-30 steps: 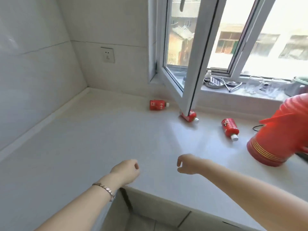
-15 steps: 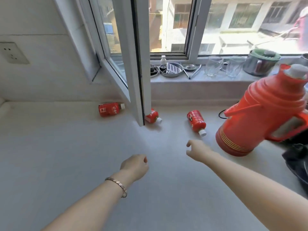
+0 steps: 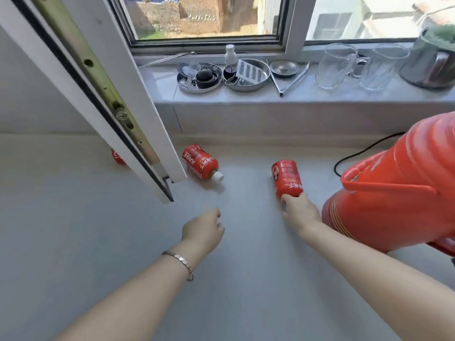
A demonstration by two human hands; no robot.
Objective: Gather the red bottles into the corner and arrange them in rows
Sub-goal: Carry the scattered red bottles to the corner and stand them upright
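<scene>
- Spanning the whole lower view, the pale grey stone countertop point(image 3: 73, 242) lies bare on its left and near parts; its far edge meets the low wall under the window ledge point(image 3: 246, 99).
- The open white window sash point(image 3: 103, 99) overhangs the counter on the left, narrowing the room above that area.
- One large red plastic thermos jug point(image 3: 394, 198) stands at the right edge, just beside the right hand.
- Red bottles with white caps, three visible, all on their sides: a right bottle point(image 3: 286, 178), a middle bottle point(image 3: 200, 162) just beside the sash foot, and a left bottle point(image 3: 118, 157) mostly hidden behind the sash.
- Two clear glass mugs point(image 3: 334, 67) stand on the ledge.
- Right hand point(image 3: 299, 212): fingers curled at the right bottle's near end, touching it; a full grasp cannot be told.
- Left hand point(image 3: 203, 230): loosely curled, holding nothing, near the middle bottle but apart from it.
</scene>
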